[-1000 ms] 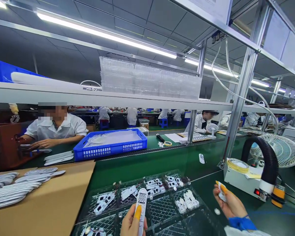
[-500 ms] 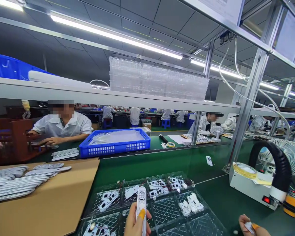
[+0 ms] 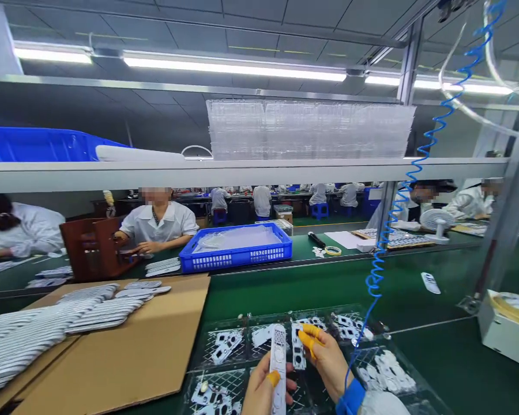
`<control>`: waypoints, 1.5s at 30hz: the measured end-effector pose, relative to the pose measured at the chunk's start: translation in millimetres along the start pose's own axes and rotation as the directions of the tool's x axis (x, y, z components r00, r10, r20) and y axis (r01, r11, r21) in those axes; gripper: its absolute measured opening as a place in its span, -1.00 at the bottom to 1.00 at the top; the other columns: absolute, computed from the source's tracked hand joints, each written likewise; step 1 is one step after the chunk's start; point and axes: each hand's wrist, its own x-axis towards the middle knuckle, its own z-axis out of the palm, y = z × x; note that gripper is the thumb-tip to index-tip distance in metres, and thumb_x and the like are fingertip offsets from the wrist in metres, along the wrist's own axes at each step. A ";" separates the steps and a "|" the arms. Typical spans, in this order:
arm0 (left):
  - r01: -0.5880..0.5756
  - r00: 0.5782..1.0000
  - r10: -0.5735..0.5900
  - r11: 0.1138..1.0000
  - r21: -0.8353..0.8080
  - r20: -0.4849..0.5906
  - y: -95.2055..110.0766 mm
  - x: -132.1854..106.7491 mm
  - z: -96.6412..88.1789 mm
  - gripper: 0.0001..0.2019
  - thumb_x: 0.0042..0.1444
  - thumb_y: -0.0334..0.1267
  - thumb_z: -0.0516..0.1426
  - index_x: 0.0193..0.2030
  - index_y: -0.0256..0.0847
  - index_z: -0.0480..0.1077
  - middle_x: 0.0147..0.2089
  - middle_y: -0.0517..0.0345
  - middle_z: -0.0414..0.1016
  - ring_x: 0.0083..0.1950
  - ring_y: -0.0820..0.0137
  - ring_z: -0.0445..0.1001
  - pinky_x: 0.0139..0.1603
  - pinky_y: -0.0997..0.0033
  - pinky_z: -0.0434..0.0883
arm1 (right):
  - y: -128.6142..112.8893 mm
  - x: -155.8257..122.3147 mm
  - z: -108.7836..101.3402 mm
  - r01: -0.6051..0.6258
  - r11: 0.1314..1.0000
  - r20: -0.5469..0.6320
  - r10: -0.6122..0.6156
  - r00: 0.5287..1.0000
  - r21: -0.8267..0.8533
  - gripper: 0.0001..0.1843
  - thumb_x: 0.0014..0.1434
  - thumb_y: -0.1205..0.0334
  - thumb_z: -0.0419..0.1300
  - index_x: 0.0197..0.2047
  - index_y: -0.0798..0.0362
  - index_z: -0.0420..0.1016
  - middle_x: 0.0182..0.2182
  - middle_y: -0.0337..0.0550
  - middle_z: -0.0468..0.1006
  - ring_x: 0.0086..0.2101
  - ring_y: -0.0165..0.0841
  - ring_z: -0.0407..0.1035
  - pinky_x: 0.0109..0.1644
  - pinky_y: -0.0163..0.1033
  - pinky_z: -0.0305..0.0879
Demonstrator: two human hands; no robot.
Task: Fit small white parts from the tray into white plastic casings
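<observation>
Gripped in left hand [image 3: 263,393]: remote casing [image 3: 278,360]

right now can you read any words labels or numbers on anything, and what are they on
nothing can be read for certain
remote in the left hand: markings too small to read
white part in the right hand: too small to read
white piece on the bench: marks too blurred to read
paper sheet beyond it: no text can be made out
</observation>
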 end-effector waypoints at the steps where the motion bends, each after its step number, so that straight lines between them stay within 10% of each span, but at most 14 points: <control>1: 0.015 1.000 -0.015 1.000 -0.011 0.011 -0.5 0.8 -0.6 -0.56 -0.23 -0.35 0.07 -0.09 -0.28 0.22 -0.29 0.02 0.49 -0.45 0.40 0.44 -0.55 0.48 0.31 | 3.0 -3.3 -1.4 -0.005 0.999 0.031 0.006 1.000 -0.037 -0.64 -0.28 0.21 0.40 -0.36 0.16 0.49 -0.49 -0.14 0.53 -0.49 -0.40 0.36 -0.45 -0.36 0.28; 24: 0.020 0.989 -0.032 0.996 0.084 0.145 4.1 -11.8 15.1 -0.74 -0.10 -0.20 0.12 -0.25 -0.20 0.20 -0.18 0.00 0.48 -0.48 0.46 0.46 -0.55 0.53 0.29 | 4.6 -13.1 -6.4 0.300 0.816 0.114 -0.281 0.953 -0.495 -0.55 -0.13 0.09 0.30 -0.19 0.05 0.29 -0.52 -0.30 0.34 -0.55 -0.44 0.25 -0.58 -0.36 0.25; 33: 0.021 0.982 -0.036 0.996 0.081 0.187 4.0 -12.7 14.0 -0.71 -0.14 -0.13 0.17 -0.30 -0.19 0.23 -0.26 0.04 0.52 -0.50 0.43 0.47 -0.59 0.54 0.28 | 11.9 -12.9 1.1 -0.020 0.931 0.095 0.059 0.994 -0.365 -0.51 -0.18 -0.17 0.25 -0.47 0.13 0.34 -0.69 -0.37 0.21 -0.69 -0.62 -0.03 -0.70 -0.50 -0.16; 45: 0.068 0.988 -0.075 0.996 0.052 0.135 3.9 -11.7 15.6 -0.67 -0.24 -0.15 0.24 -0.30 -0.23 0.33 -0.28 0.04 0.52 -0.46 0.38 0.48 -0.47 0.46 0.34 | 8.4 -15.4 -0.9 0.044 0.949 0.178 0.013 0.984 -0.312 -0.59 -0.07 -0.09 0.21 -0.53 0.12 0.27 -0.75 -0.45 0.05 -0.71 -0.62 -0.16 -0.67 -0.43 -0.29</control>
